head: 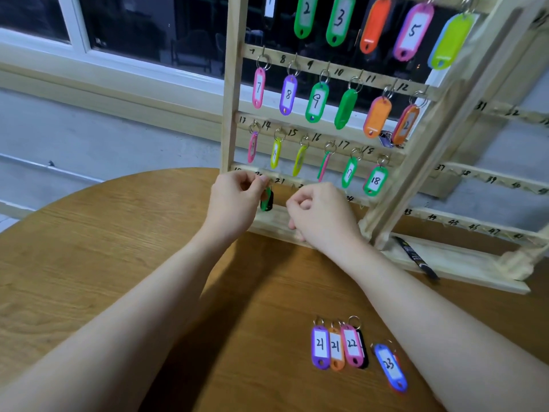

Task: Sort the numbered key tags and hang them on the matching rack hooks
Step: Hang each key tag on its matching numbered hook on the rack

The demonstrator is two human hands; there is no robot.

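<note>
Green tag [267,200] at rack [230,114] bottom bar, near the hook marked 20 or so; number on the tag not readable. Left hand [237,193] curled, pinching the tag's ring at the bar. Right hand [319,212] just right of it, fingers curled toward the same bar; contents, if any, hidden, so grip cannot be told.

To seat well: keep ring pinched, open face toward hook tip, slip over, lower until tag hangs free. Confirm number against the bar marking before release.

Rack rows above filled through 18 tag [375,181]; lowest row tags hang just above the working bar, so approach from below and in front. Little room between bar and rack base; tag nearly reaches base.

Waiting on table [89,248], well in front of rack: 21 tags [320,346], 22 tag [352,344], 23 tag [390,367]. Pen [416,257] against rack base, right side. Table edge curves away left of rack.
</note>
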